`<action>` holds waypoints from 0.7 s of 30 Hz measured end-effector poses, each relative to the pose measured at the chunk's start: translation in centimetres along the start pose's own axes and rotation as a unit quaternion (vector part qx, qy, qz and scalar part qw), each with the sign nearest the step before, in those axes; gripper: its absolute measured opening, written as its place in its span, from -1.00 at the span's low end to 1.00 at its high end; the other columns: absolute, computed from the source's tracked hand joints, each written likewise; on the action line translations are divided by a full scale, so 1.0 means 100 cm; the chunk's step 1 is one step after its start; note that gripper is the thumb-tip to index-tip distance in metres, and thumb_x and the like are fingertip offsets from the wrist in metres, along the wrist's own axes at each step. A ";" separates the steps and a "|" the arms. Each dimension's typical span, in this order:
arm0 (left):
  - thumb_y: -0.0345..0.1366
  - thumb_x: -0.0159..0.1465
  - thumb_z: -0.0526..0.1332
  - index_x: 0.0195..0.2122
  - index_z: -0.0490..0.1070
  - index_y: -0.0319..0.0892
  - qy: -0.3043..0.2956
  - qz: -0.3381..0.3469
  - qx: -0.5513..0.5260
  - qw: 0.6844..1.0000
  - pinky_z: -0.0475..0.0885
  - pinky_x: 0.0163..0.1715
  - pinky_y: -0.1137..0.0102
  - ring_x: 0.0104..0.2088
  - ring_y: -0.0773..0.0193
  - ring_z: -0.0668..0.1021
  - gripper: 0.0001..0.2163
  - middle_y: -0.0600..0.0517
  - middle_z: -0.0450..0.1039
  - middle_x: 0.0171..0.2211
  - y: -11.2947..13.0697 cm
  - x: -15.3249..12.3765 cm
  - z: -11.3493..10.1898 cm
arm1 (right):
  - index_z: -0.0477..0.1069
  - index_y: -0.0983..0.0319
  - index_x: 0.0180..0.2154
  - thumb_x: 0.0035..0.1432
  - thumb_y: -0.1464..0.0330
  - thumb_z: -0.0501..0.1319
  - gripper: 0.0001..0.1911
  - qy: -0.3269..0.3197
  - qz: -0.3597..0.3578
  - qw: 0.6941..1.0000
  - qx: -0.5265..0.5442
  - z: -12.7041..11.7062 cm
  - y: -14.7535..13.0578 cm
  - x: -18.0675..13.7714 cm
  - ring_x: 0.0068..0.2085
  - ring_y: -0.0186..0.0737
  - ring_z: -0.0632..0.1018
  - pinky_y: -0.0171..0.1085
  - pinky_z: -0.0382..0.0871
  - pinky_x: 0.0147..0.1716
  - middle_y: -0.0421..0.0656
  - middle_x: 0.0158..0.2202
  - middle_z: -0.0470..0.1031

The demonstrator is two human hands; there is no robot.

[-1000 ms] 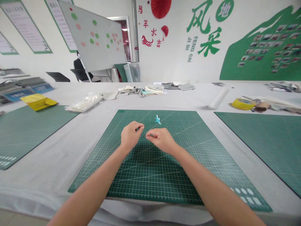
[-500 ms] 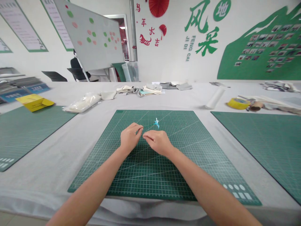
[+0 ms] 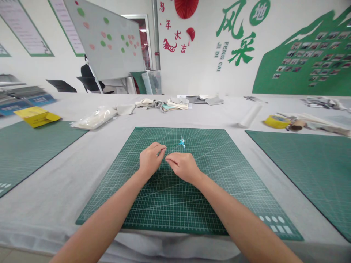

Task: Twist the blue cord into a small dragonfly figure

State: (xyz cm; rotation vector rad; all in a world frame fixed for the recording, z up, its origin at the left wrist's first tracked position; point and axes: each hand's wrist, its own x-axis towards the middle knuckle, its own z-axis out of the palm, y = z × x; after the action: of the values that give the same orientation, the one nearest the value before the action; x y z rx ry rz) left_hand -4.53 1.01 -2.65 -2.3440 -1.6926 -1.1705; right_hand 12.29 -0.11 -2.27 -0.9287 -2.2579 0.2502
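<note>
Both my hands rest on the middle green cutting mat [image 3: 170, 197], their fingertips almost touching. My left hand [image 3: 149, 159] is closed in a pinch, thumb against forefinger, on something thin that I cannot make out. My right hand [image 3: 183, 166] is also closed in a pinch, and what it holds is hidden. A small light-blue object [image 3: 182, 141] lies on the mat just beyond the fingertips; a faint thin line seems to run from it toward my left hand.
More green mats lie at left [image 3: 30, 149] and right [image 3: 307, 164]. Farther back on the grey table are a yellow box [image 3: 37, 116], a clear plastic bag [image 3: 94, 118], folded cloths [image 3: 175, 103], a white roll [image 3: 251, 115], yellow tape [image 3: 276, 121]. A whiteboard stands behind.
My right hand has slid left toward my left hand, so the gap between the pinched fingertips has nearly closed. The view has shifted slightly.
</note>
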 end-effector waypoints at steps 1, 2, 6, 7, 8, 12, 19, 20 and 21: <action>-0.29 0.31 0.10 -0.24 0.53 -0.10 0.001 0.000 0.001 1.000 0.37 -0.26 0.42 -0.23 0.27 0.54 -0.80 0.05 0.54 -0.24 0.000 0.000 0.000 | 0.50 0.20 -0.29 0.26 0.39 0.09 -0.80 0.002 0.000 1.000 0.000 0.000 0.000 0.000 -0.25 -0.31 0.56 -0.38 0.28 -0.23 -0.19 -0.28 0.59; -0.29 0.31 0.10 -0.24 0.53 -0.10 0.002 0.000 0.003 1.000 0.37 -0.26 0.42 -0.23 0.27 0.54 -0.81 0.05 0.54 -0.24 -0.001 0.000 0.001 | 0.50 0.20 -0.29 0.26 0.39 0.09 -0.80 0.003 0.000 1.000 -0.001 0.000 0.000 0.000 -0.26 -0.31 0.56 -0.38 0.28 -0.23 -0.19 -0.28 0.59; -0.30 0.32 0.10 -0.24 0.52 -0.09 0.001 0.002 0.009 1.000 0.36 -0.28 0.42 -0.25 0.28 0.54 -0.81 0.06 0.53 -0.26 -0.004 0.001 0.003 | 0.50 0.19 -0.30 0.26 0.41 0.09 -0.80 0.004 0.003 1.000 -0.007 -0.001 0.001 0.002 -0.28 -0.31 0.56 -0.38 0.28 -0.27 -0.20 -0.31 0.59; -0.30 0.31 0.10 -0.25 0.52 -0.09 -0.004 0.002 0.010 1.000 0.36 -0.28 0.43 -0.25 0.28 0.54 -0.81 0.06 0.53 -0.26 -0.005 0.000 0.003 | 0.50 0.19 -0.31 0.25 0.41 0.09 -0.80 0.004 0.004 1.000 -0.009 -0.001 0.001 0.003 -0.29 -0.31 0.56 -0.38 0.28 -0.28 -0.20 -0.31 0.59; -0.30 0.31 0.10 -0.25 0.52 -0.09 -0.005 0.000 0.011 1.000 0.36 -0.28 0.43 -0.25 0.28 0.54 -0.81 0.06 0.53 -0.26 -0.006 0.000 0.004 | 0.50 0.20 -0.31 0.25 0.41 0.09 -0.80 0.004 0.005 1.000 -0.012 -0.001 0.001 0.003 -0.29 -0.31 0.56 -0.38 0.28 -0.29 -0.20 -0.32 0.59; -0.30 0.31 0.10 -0.25 0.52 -0.09 -0.007 0.000 0.013 1.000 0.36 -0.29 0.42 -0.25 0.28 0.53 -0.81 0.07 0.53 -0.26 -0.006 -0.001 0.004 | 0.49 0.19 -0.32 0.25 0.41 0.09 -0.80 -0.002 -0.001 1.000 -0.030 -0.001 0.000 0.002 -0.32 -0.32 0.55 -0.38 0.26 -0.32 -0.20 -0.34 0.58; -0.30 0.31 0.10 -0.26 0.52 -0.08 -0.003 0.004 0.019 1.000 0.36 -0.29 0.42 -0.25 0.27 0.54 -0.81 0.07 0.54 -0.26 -0.004 0.000 0.003 | 0.49 0.20 -0.32 0.27 0.41 0.06 -0.77 -0.006 -0.022 0.997 -0.075 -0.003 -0.005 0.002 -0.36 -0.33 0.52 -0.37 0.21 -0.38 -0.19 -0.38 0.56; -0.30 0.31 0.10 -0.26 0.53 -0.08 -0.004 0.004 0.021 1.000 0.36 -0.30 0.42 -0.25 0.27 0.54 -0.81 0.07 0.54 -0.27 -0.003 0.000 0.003 | 0.49 0.21 -0.33 0.26 0.41 0.06 -0.77 -0.005 -0.025 0.996 -0.084 -0.004 -0.006 0.002 -0.37 -0.33 0.51 -0.37 0.20 -0.40 -0.19 -0.40 0.56; -0.30 0.31 0.10 -0.26 0.53 -0.08 -0.005 0.006 0.023 1.000 0.36 -0.30 0.42 -0.25 0.27 0.54 -0.81 0.07 0.54 -0.27 -0.003 0.000 0.002 | 0.49 0.21 -0.34 0.26 0.42 0.06 -0.77 -0.005 -0.029 0.995 -0.096 -0.005 -0.007 0.003 -0.39 -0.34 0.50 -0.36 0.18 -0.41 -0.19 -0.42 0.55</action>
State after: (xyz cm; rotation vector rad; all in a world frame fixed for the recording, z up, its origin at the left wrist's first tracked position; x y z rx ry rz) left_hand -4.65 1.26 -2.91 -2.3328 -1.6876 -1.1084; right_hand 12.09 -0.46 -1.50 -0.9594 -2.3438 0.0123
